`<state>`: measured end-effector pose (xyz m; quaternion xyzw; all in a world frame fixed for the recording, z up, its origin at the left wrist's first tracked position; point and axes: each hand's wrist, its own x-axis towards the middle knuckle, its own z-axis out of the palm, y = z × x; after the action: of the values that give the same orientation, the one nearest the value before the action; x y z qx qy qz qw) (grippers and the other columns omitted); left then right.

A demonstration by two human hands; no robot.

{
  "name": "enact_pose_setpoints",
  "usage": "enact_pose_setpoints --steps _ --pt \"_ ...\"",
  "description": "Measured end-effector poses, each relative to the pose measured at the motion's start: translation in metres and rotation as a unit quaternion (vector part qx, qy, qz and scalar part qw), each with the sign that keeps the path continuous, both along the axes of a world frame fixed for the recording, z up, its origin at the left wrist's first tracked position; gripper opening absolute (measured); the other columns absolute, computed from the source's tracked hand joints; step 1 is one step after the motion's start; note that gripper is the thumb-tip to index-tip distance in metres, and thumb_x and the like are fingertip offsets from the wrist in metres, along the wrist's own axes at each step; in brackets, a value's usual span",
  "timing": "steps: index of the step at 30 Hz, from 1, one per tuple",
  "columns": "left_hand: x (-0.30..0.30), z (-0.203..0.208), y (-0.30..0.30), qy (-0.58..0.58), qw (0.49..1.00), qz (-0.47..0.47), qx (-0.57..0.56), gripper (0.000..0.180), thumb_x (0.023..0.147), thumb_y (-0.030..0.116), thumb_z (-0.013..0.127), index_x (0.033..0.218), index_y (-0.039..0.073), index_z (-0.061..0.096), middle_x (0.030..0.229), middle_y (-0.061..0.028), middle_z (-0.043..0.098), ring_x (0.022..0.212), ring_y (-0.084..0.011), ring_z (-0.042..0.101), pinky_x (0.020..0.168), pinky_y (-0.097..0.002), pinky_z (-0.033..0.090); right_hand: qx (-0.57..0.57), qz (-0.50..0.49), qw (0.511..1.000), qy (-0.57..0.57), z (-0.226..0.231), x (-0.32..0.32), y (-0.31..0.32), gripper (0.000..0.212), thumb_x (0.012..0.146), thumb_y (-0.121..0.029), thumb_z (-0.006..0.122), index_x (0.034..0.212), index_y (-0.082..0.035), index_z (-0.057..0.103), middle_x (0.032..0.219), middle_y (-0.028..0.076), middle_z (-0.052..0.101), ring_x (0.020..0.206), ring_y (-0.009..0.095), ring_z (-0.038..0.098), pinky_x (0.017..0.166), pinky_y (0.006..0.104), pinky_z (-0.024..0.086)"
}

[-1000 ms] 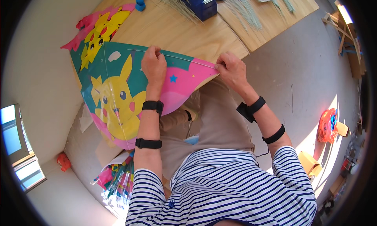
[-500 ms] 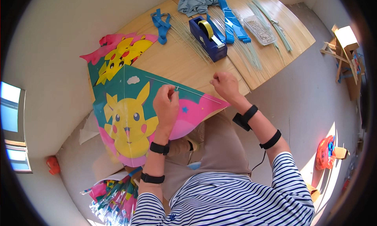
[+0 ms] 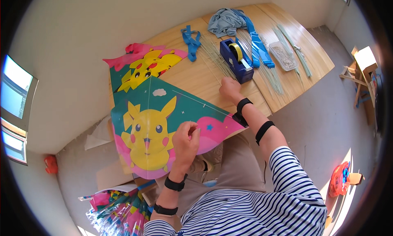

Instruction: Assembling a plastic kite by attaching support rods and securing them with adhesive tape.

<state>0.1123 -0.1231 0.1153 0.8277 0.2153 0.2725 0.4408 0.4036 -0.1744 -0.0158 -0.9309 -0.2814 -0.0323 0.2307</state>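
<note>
A kite sail [image 3: 135,103] in green and pink, printed with a yellow cartoon creature, lies flat over the table's near edge. A thin pale rod [image 3: 196,100] runs along its upper right side, with a small white piece on it. Above the sail's lower right part is my left hand [image 3: 186,144], thumb and fingers drawn together; whatever they pinch is too small to see. My right hand [image 3: 230,89] is curled on the tabletop by the ends of several thin rods [image 3: 221,60], just in front of the blue tape dispenser [image 3: 237,66]. Its fingertips are hidden.
More printed sails [image 3: 123,64] lie behind the first. Blue ribbon [image 3: 191,43], a grey-blue cloth [image 3: 227,22], a clear tub of small pieces [image 3: 283,55] and rod bundles [image 3: 297,51] occupy the far table [image 3: 303,31]. Wrapped sails [image 3: 118,211] stand at lower left.
My right hand has moved from beyond the sail's right tip toward the rods and dispenser. My left hand has drawn back from the rod toward me. The view has shifted.
</note>
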Motion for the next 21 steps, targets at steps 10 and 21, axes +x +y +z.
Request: enact_pose_setpoints --steps 10,21 --pt "0.023 -0.031 0.017 -0.024 0.969 -0.056 -0.238 0.027 0.093 0.003 0.064 0.120 -0.002 0.064 0.112 -0.0083 0.070 0.100 -0.0143 0.066 0.085 -0.0257 0.053 0.185 0.085 0.934 0.293 0.112 -0.142 -0.188 0.018 0.085 -0.012 0.065 0.081 0.005 0.064 0.065 0.011 0.061 0.061 0.018 0.056 0.057 0.0348 0.046" --pt "0.034 0.011 -0.025 -0.073 0.838 -0.266 -0.470 0.026 0.091 -0.004 0.051 0.113 -0.001 0.063 0.109 -0.0124 0.070 0.102 -0.0203 0.067 0.092 -0.0325 0.054 0.209 0.140 0.896 0.367 0.159 -0.216 -0.261 0.011 0.088 -0.006 0.065 0.086 0.004 0.063 0.069 0.003 0.056 0.063 0.008 0.048 0.056 0.0270 0.041"
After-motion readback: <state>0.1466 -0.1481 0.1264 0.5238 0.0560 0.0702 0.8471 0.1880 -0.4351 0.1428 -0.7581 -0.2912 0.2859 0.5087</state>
